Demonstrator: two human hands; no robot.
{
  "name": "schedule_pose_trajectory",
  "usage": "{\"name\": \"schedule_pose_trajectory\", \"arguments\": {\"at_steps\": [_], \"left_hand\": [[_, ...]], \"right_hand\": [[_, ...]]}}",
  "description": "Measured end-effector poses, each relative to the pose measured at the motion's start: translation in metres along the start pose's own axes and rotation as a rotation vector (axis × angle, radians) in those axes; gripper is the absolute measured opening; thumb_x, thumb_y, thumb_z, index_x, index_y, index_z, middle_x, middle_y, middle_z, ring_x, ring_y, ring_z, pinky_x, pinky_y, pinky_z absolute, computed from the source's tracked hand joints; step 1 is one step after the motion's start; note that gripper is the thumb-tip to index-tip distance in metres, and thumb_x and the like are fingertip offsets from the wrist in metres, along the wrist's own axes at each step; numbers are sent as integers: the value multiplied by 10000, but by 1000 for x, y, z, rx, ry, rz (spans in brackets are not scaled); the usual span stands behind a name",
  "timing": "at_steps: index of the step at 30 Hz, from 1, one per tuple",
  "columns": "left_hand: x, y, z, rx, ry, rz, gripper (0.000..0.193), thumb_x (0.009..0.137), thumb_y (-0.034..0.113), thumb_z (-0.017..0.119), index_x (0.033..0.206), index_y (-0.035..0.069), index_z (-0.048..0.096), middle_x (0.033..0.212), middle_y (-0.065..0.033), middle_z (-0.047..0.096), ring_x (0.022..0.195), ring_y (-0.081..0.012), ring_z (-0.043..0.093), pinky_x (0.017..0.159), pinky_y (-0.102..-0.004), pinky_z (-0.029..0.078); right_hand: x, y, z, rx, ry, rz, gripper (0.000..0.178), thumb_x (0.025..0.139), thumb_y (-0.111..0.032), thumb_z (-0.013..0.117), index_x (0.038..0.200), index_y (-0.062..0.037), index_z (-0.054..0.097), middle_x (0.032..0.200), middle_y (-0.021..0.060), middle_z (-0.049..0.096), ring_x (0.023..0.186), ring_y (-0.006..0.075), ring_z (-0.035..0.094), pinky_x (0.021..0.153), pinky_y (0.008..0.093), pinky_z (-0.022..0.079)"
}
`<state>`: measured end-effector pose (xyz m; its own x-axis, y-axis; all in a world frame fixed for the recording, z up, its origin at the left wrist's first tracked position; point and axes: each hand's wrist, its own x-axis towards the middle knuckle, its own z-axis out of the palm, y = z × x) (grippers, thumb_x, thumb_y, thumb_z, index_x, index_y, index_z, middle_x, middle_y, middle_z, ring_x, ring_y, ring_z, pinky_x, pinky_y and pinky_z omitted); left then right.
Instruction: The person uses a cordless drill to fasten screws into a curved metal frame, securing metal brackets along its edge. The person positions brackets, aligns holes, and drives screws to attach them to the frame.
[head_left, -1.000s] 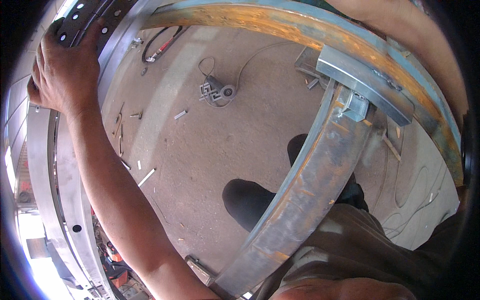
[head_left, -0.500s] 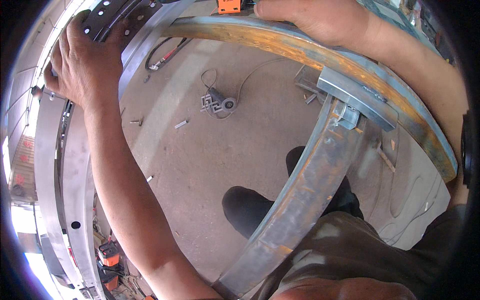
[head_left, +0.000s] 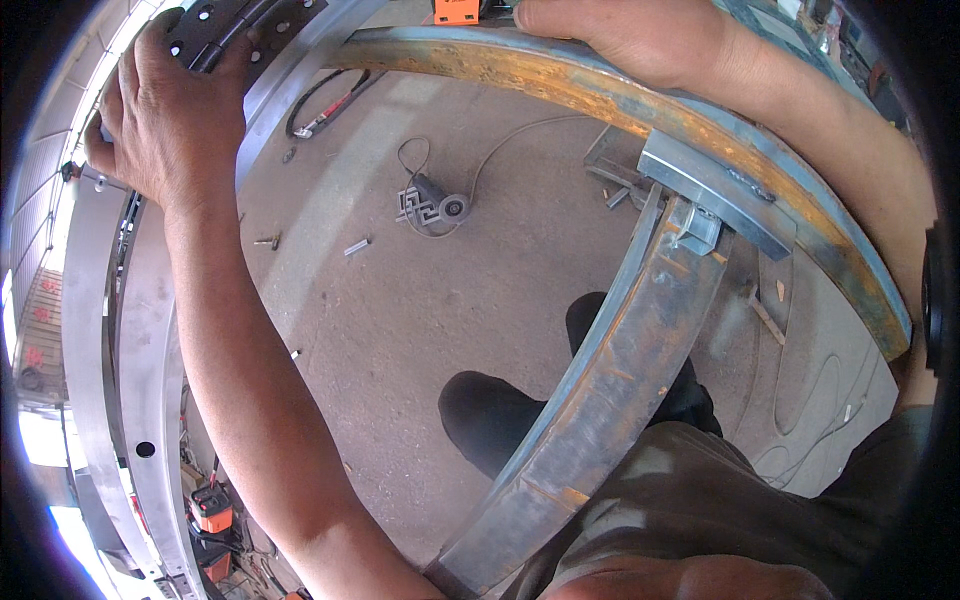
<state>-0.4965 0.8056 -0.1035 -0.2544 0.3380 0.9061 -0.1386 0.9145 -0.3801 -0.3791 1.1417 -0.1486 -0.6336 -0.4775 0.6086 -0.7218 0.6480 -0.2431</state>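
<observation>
At the upper left, my left hand (head_left: 178, 115) is closed over a black hinge (head_left: 237, 36) with round holes in its leaves. The thumb lies on the hinge, and the other fingers spread over the outer edge of a grey steel frame (head_left: 150, 330). My right hand (head_left: 650, 40) rests along the top of a rusty, curved-looking steel beam (head_left: 560, 88). Its thumb stretches left, while the upper edge of the view cuts off the other fingers. A short bright steel channel piece (head_left: 715, 195) sits against the beam, above the end of another rusty steel bar (head_left: 600, 400).
On the concrete floor lie an angle grinder (head_left: 440, 203) with its cord, a red-handled cable clamp (head_left: 325, 120) and small metal offcuts (head_left: 357, 246). Orange-and-black tools stand at the lower left (head_left: 212, 510) and top centre (head_left: 457, 12). My knees are below the bars.
The view has shifted slightly, so the floor items and the left frame sit a little further left. The hinge's barrel shows more plainly beside my left thumb. My right hand stays on the beam.
</observation>
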Motion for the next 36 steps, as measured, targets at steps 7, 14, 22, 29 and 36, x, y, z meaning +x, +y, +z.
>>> {"name": "schedule_pose_trajectory", "arguments": {"at_steps": [7,14,22,29,36], "left_hand": [[1,-1,3,17,26,9,870,781,762,739,1445,226,572,1442,-61,624,1418,-269,492,1188,-574,220],[1,0,3,52,-1,-17,867,790,757,734,1457,231,567,1445,-58,623,1419,-267,489,1193,-561,218],[0,2,-1,-37,36,0,792,812,710,746,1430,239,591,1444,-53,623,1429,-258,477,1188,-571,212],[-1,2,-5,-82,55,5,732,819,669,766,1399,248,615,1432,-38,633,1420,-263,487,1169,-572,233],[-2,2,-4,-99,40,2,747,822,664,767,1408,228,613,1439,-52,630,1421,-265,490,1170,-567,234]], "right_hand": [[7,11,7,47,57,-48,395,890,-127,651,1259,14,629,1183,204,676,1118,323,636,1035,420,488],[9,0,5,115,91,-67,447,884,-134,659,1305,9,615,1236,209,674,1173,313,630,1063,408,477],[7,5,5,64,77,-19,463,908,-150,662,1343,-5,596,1270,210,663,1173,324,632,1063,421,483],[4,-11,1,73,5,118,486,942,-183,670,1387,-12,575,1294,221,654,1210,317,624,1092,426,481],[10,-9,3,189,-85,304,512,980,-231,657,1415,10,535,1327,232,632,1240,331,609,1107,435,472]]}}
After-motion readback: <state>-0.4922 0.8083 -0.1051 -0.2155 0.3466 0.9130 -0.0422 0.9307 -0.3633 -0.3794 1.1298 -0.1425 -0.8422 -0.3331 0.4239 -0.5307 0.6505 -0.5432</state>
